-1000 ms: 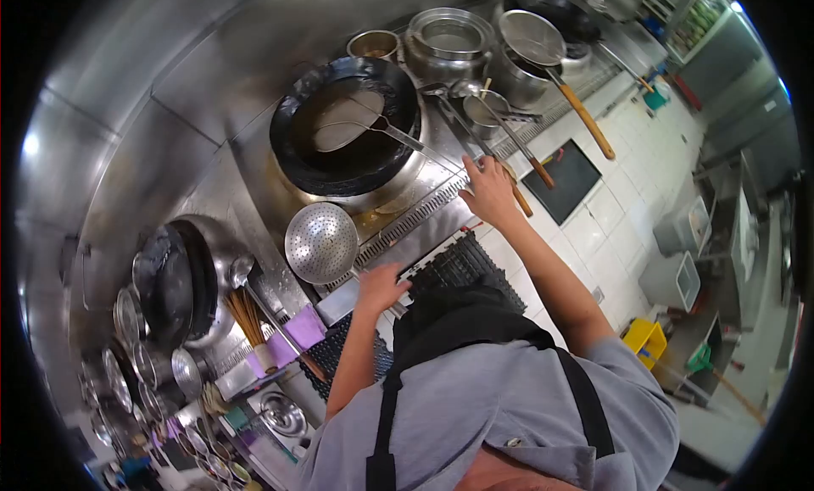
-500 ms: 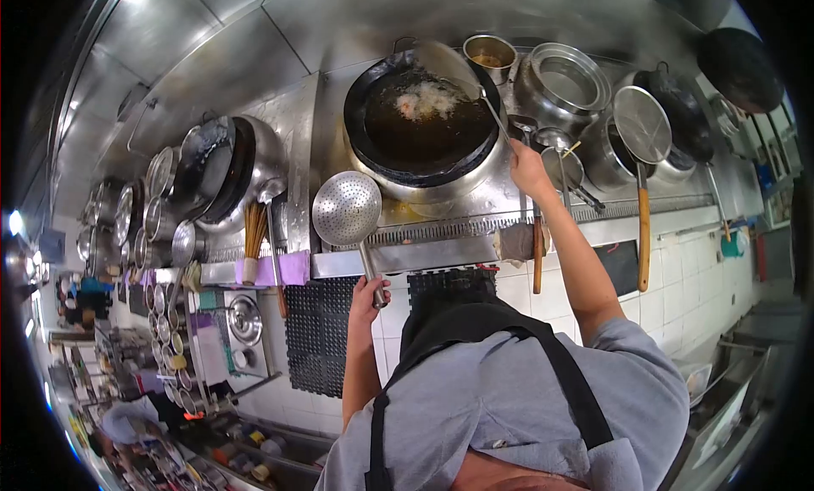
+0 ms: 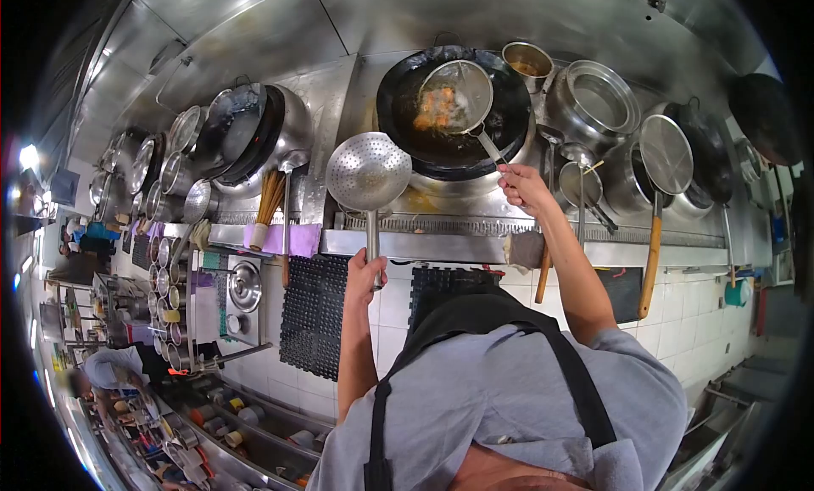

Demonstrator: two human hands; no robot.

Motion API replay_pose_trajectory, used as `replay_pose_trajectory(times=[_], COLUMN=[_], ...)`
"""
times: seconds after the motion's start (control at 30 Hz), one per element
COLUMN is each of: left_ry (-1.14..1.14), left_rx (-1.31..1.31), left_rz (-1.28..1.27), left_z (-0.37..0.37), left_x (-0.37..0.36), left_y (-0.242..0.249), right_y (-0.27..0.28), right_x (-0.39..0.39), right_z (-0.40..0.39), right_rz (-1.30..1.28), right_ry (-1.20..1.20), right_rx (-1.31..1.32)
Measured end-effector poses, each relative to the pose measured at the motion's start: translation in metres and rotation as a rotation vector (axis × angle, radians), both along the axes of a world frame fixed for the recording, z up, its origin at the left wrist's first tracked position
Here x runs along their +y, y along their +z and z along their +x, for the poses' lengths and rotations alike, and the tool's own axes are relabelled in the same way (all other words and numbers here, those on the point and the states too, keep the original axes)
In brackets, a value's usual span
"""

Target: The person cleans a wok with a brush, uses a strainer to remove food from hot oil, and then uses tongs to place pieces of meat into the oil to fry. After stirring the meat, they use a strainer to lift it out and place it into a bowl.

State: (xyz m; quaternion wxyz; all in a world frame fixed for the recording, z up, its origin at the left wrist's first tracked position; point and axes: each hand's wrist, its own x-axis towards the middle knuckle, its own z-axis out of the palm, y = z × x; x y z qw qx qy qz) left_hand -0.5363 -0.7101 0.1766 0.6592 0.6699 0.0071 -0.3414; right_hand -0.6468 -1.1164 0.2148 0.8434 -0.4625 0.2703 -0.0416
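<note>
Left hand (image 3: 365, 270) gripping perforated ladle (image 3: 368, 172), right hand (image 3: 524, 184) gripping mesh skimmer (image 3: 456, 97); no legible writing.

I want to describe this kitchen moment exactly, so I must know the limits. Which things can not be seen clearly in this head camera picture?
- Head view: the food in the mesh skimmer, held by the right hand over the wok, is an orange blur; its kind is unclear.
- The perforated ladle: the left hand covers its handle end.
- The small pot: contents too small to identify.
- The shelf jars at left: too small and distorted.
</note>
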Motion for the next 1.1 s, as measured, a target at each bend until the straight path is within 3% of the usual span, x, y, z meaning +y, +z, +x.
replay_pose_trajectory(times=[0.6, 0.7, 0.73, 0.83, 0.97, 1.0, 1.03, 1.1], left_ry=[-0.078, -0.081, -0.08, -0.097, -0.097, -0.09, -0.078, -0.051], left_rx=[0.061, 0.061, 0.059, 0.064, 0.136, 0.156, 0.154, 0.15], left_rz=[-0.082, -0.095, -0.099, -0.115, -0.126, -0.137, -0.123, -0.096], left_z=[0.033, 0.033, 0.034, 0.038, 0.037, 0.036, 0.035, 0.031], left_x=[0.018, 0.026, 0.028, 0.033, 0.044, 0.047, 0.048, 0.05], left_y=[0.001, 0.003, 0.007, 0.002, -0.019, -0.026, -0.029, -0.036], right_y=[0.072, 0.074, 0.06, 0.055, 0.078, 0.072, 0.078, 0.072], right_x=[0.103, 0.122, 0.126, 0.139, 0.107, 0.088, 0.072, 0.032], right_z=[-0.042, -0.043, -0.039, -0.029, -0.041, -0.046, -0.05, -0.052], right_rz=[-0.181, -0.371, -0.612, -0.856, -0.602, -0.748, -0.704, -0.962], right_ry=[0.066, 0.112, 0.101, 0.056, -0.047, -0.085, -0.124, -0.188], right_rx=[0.058, 0.088, 0.108, -0.02, 0.144, 0.125, 0.16, 0.245])
